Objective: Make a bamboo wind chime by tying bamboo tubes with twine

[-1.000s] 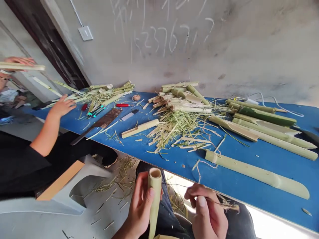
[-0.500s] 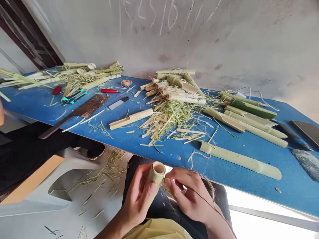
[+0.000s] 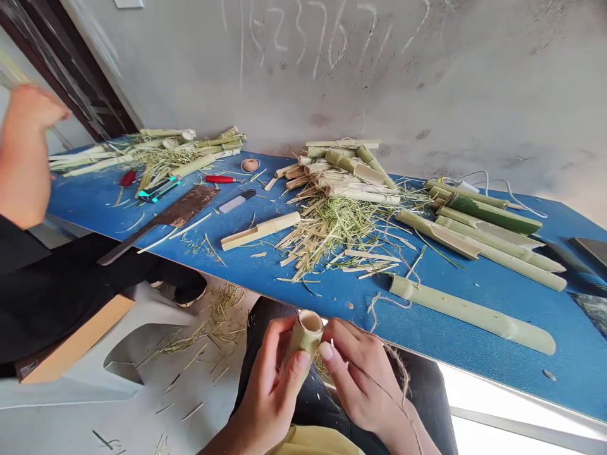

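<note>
My left hand (image 3: 270,392) is wrapped round a short hollow bamboo tube (image 3: 306,332), held upright over my lap with its open end up. My right hand (image 3: 363,379) sits close against the tube's right side, fingers pinched on a thin strand of brown twine (image 3: 401,373) that trails over the back of that hand. Both hands are just below the near edge of the blue table (image 3: 474,341).
On the table lie a split bamboo slat (image 3: 469,313), long bamboo halves (image 3: 484,243), a heap of shavings and cut pieces (image 3: 339,208), a short bamboo piece (image 3: 260,230), a cleaver (image 3: 165,221) and small knives. Another person's arm (image 3: 23,158) is raised at the left.
My right hand has closed in against the tube's rim with the twine. The other person's arm has come up into view at the left. The view has shifted slightly.
</note>
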{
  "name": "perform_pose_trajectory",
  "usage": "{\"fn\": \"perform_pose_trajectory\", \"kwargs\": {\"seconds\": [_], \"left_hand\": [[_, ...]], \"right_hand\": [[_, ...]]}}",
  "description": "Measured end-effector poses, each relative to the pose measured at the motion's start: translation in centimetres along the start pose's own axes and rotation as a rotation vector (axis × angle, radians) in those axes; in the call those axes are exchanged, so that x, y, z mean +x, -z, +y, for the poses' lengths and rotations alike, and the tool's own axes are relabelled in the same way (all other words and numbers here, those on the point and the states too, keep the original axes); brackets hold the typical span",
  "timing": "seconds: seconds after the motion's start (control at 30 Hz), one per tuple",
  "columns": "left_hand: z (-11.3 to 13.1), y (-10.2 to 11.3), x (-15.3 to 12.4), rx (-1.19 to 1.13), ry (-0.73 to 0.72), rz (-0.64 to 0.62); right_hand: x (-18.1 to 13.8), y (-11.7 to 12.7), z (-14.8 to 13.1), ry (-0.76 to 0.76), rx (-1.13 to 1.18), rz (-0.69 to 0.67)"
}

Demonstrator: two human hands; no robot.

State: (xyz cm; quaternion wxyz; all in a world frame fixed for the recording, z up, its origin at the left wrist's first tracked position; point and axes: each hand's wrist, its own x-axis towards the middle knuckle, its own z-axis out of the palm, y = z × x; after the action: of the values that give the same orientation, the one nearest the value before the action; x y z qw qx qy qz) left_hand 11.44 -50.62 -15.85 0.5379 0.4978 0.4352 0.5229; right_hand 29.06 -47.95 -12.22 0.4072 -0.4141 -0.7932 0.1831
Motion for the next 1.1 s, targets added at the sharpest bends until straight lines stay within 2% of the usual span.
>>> {"fn": "perform_pose_trajectory", "kwargs": {"seconds": [0.13,0.23,0.37,0.47,0.53,0.63,0.7,0.8,0.9,1.0,1.1], "left_hand": [[-0.7,-0.7,-0.3,-0.089,-0.132,0.086],[-0.6,-1.1,0.5,-0.132,-0.283,0.009],[0.1,-1.0,1.7,-0.099,-0.352,-0.048],[1.1,-0.7,2.0,0.013,-0.419,-0.053],[1.7,-0.6,2.0,0.074,-0.455,-0.038],[2.2,-0.3,2.1,0.088,-0.508,-0.079],[2.0,-0.2,2.5,0.024,-0.546,-0.121],[1.4,-0.1,3.4,-0.098,-0.607,-0.153],[1.0,0.2,4.2,-0.167,-0.653,-0.189],[0.9,0.3,4.6,-0.205,-0.650,-0.224],[0.6,0.4,4.6,-0.217,-0.652,-0.227]], "right_hand": [[-1.7,0.4,0.0,-0.245,0.299,0.115],[-2.3,0.2,-0.1,-0.394,0.469,0.095],[-1.9,-0.5,0.0,-0.547,0.806,0.110],[-1.2,0.0,0.3,-0.644,0.865,0.098],[-0.7,0.7,0.4,-0.654,0.847,0.074],[-0.5,1.7,0.4,-0.604,0.829,0.052],[-0.6,2.2,0.2,-0.519,0.757,0.077],[-0.9,2.8,-0.7,-0.315,0.466,0.116],[-0.7,3.6,-2.0,-0.088,0.157,0.089],[-0.2,4.4,-3.0,0.075,-0.001,0.067],[0.2,5.0,-3.1,0.136,-0.076,0.048]]}}
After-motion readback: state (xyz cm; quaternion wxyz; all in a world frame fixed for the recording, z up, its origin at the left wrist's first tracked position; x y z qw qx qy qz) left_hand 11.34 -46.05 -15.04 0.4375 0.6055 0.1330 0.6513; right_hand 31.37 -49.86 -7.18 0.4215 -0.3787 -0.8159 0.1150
